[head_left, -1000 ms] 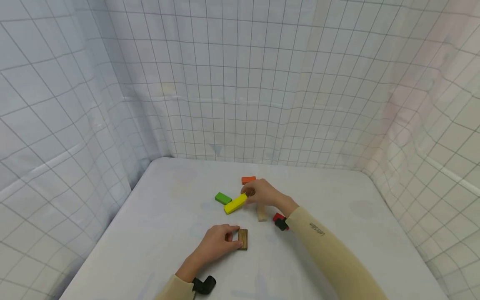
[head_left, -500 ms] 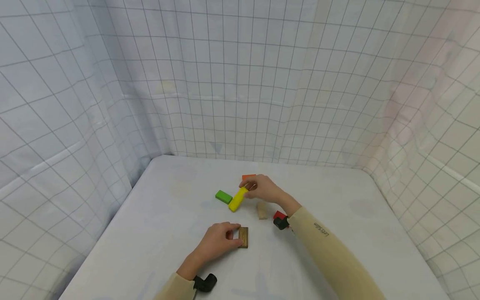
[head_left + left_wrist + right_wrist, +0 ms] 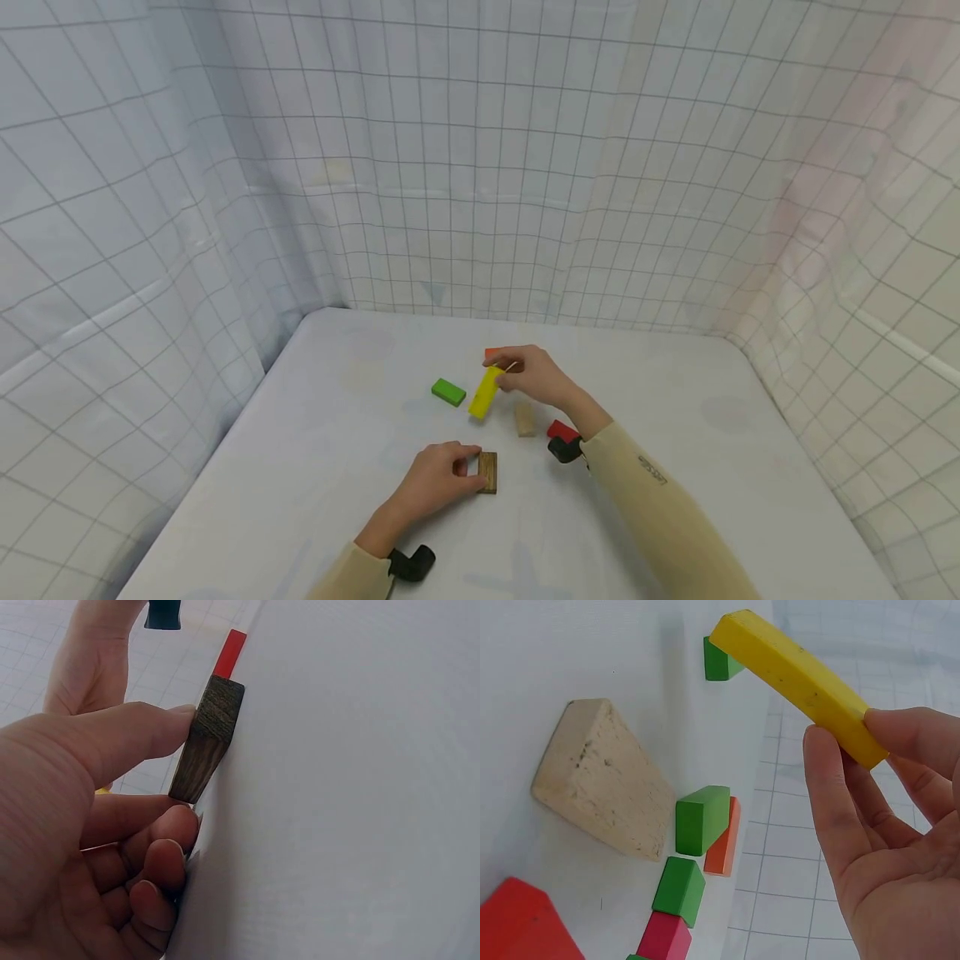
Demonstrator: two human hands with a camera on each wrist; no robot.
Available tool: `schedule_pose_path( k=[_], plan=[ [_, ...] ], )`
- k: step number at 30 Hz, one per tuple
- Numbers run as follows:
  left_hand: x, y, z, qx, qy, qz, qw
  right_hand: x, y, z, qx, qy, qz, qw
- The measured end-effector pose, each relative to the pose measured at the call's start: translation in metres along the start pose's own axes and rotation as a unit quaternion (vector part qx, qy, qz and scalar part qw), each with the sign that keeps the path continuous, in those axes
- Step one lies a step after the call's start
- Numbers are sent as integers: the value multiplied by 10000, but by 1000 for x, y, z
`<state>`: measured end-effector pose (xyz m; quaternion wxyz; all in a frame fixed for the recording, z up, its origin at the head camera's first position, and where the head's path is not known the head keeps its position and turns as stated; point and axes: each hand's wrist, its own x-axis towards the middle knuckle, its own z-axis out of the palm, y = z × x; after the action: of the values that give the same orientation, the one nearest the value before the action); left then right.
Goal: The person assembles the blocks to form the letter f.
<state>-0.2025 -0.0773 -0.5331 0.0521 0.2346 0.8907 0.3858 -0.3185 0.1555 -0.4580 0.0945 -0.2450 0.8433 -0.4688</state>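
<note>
From the lower edge of the white table (image 3: 337, 417) a cream sleeve (image 3: 352, 577) comes in, a black camera (image 3: 412, 564) worn at its wrist. The left hand (image 3: 435, 482) reaches forward, low at the tabletop, its last three fingers curled in, as the left wrist view shows. Farther back lies a bright green rectangular block (image 3: 448, 392). Next, nearer the person, a dark brown grained wooden block (image 3: 488, 472) rests on the table, its grip a narrow pinch between the left hand's thumb and index finger. Behind it a long yellow block (image 3: 486, 393) is held tilted above the table. An orange block (image 3: 493, 353) shows partly past the right hand (image 3: 536, 375), which pinches the yellow block's far end between thumb and fingers, wrist angled in from the right. A pale wooden block (image 3: 524, 418) lies below that hand, and a red block (image 3: 562, 431) sits farther right, partly covered by the right wrist's camera. In the right wrist view, two more green blocks (image 3: 703, 821) and a pink block (image 3: 665, 936) stand near the orange one.
</note>
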Motion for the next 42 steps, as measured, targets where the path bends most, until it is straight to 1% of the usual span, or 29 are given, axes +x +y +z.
schedule_pose_path(
  k=[11,20,27,33,38,42],
  plan=[
    [-1,3,1,-45,72,-116,9999,-8,8,-1,275,66,50,9996],
    [-2,5,0,42,89,-256,9996,-15,11,6,365,-30,109,9993],
    [-1,7,-1,70,58,-290,9995,-17,13,11,357,-221,2,9991],
    [0,6,0,72,65,-255,9996,-18,15,16,168,-409,39,9990],
    [0,5,1,66,17,-247,9997,-17,20,22,-181,-437,159,9988],
    [0,5,1,55,8,-232,9997,-17,21,25,-392,-442,176,9981]
  ],
)
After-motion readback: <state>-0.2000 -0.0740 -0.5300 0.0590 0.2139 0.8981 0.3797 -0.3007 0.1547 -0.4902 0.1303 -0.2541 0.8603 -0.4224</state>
